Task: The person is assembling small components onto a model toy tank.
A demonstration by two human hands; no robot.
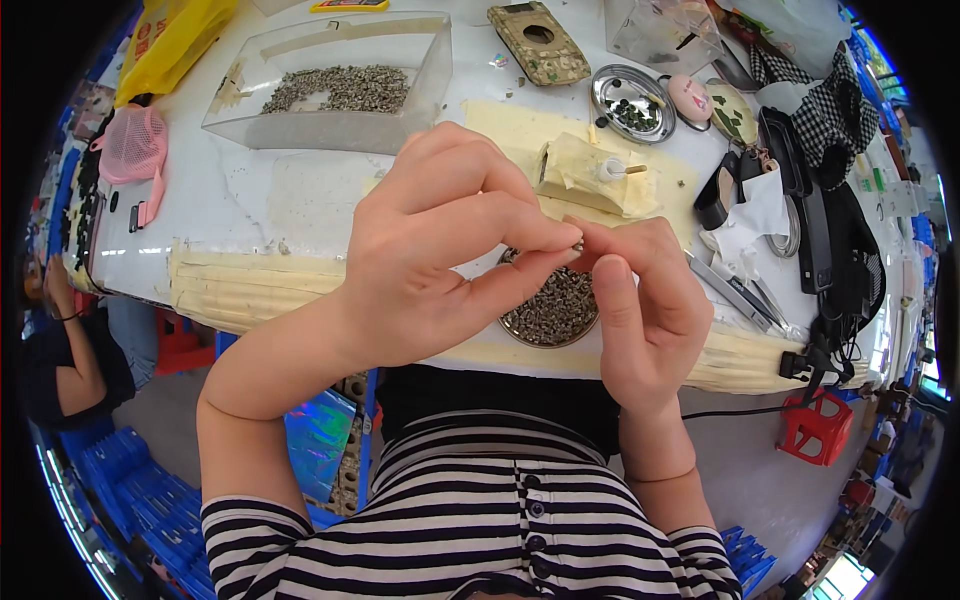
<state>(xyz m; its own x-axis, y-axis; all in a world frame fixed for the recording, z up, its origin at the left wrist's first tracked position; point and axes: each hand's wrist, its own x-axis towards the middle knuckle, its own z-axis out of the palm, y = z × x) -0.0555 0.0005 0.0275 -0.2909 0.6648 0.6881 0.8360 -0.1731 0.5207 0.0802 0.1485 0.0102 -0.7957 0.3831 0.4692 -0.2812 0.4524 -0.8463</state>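
Observation:
Above the table's front edge my two hands meet at their fingertips. My left hand (425, 235) pinches a small shiny metal piece (577, 246) between thumb and index finger. From the right, my right hand (655, 310) comes in with its fingers curled; its index fingertip reaches the piece and its thumb stands a little apart. Whether it grips anything itself is hidden. Directly below the hands sits a round dish (548, 346) full of small grey metal pieces (553, 308), partly covered by my fingers. A block wrapped in cream tape (590, 180) lies just beyond.
A clear bin (330, 130) with more metal pieces stands back left, near a pink mesh basket (133, 145). Back right are a steel dish (660, 125) of dark green bits and a worn metal block (540, 45). Tweezers (765, 290) and black straps (800, 190) lie right.

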